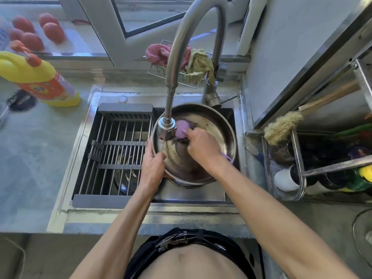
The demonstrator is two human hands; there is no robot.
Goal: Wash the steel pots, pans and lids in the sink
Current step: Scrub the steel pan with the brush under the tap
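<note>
A round steel pan is tilted in the right half of the sink, under the faucet head. My left hand grips the pan's near left rim, thumb inside. My right hand reaches into the pan and holds a purple scrubber against its bottom. A glass-and-steel lid lies low in the sink's left half, partly hidden under the roll-up drying rack.
A yellow detergent bottle lies on the counter at left, with tomatoes on the sill behind. A wire caddy with cloths hangs behind the faucet. A steel rack with a brush and utensils stands at right.
</note>
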